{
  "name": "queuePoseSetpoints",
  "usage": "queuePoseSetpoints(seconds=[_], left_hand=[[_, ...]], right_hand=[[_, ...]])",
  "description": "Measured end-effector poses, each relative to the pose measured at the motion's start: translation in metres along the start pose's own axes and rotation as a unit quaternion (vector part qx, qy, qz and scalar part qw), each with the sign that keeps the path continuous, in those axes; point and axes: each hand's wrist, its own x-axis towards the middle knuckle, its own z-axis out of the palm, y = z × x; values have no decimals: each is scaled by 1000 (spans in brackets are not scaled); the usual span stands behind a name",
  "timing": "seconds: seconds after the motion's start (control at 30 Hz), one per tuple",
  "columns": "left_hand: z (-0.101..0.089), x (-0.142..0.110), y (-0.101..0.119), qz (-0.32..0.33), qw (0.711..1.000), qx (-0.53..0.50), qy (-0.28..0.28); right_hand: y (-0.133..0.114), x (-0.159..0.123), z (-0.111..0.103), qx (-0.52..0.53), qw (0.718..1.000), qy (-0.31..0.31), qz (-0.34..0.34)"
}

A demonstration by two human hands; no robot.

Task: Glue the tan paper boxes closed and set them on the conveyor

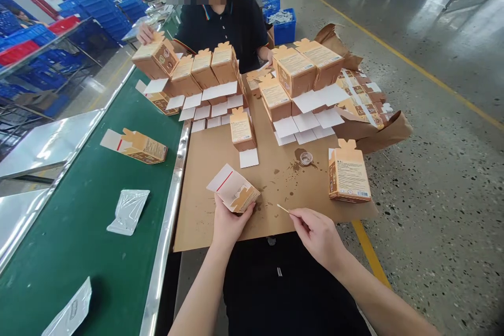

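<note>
My left hand (228, 223) grips a small brown carton (235, 190) with its white flap open, holding it just above the cardboard sheet (205, 163). My right hand (317, 233) pinches a thin wooden stick (282, 208) whose tip points toward the carton. A small round glue pot (306, 158) sits on the sheet amid brown stains. One closed carton (349, 176) lies to the right of my hands and another (242, 130) stands ahead.
Rows of open-flapped cartons (205, 71) (299, 71) are stacked at the far end. A person in a dark shirt (224, 23) sits opposite, hand on a carton. The green conveyor belt (79, 252) at left carries one carton (144, 147) and clear plastic trays (129, 211).
</note>
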Motion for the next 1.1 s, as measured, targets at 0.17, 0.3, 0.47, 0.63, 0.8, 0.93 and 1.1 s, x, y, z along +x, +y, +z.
queuePoseSetpoints(seconds=[0.17,0.3,0.47,0.63,0.8,0.93,1.1], left_hand=[[9,2,3,6,1000,5,-4],[1,8,-3,25,999,-21,41],[-93,19,-22,-12,954,-18,300],[-192,21,-32,-105,920,56,374],[-204,15,-49,-87,928,39,361],[-175,-5,-65,45,877,26,478],[-81,52,-17,66,961,-63,261]], right_hand=[[-8,4,3,24,999,32,-21],[-14,14,1,48,997,51,-28],[-8,15,-12,81,994,71,2],[-7,19,-8,116,990,77,14],[-7,24,1,137,988,64,4],[8,16,-6,113,989,97,4],[14,11,-10,89,989,119,-11]])
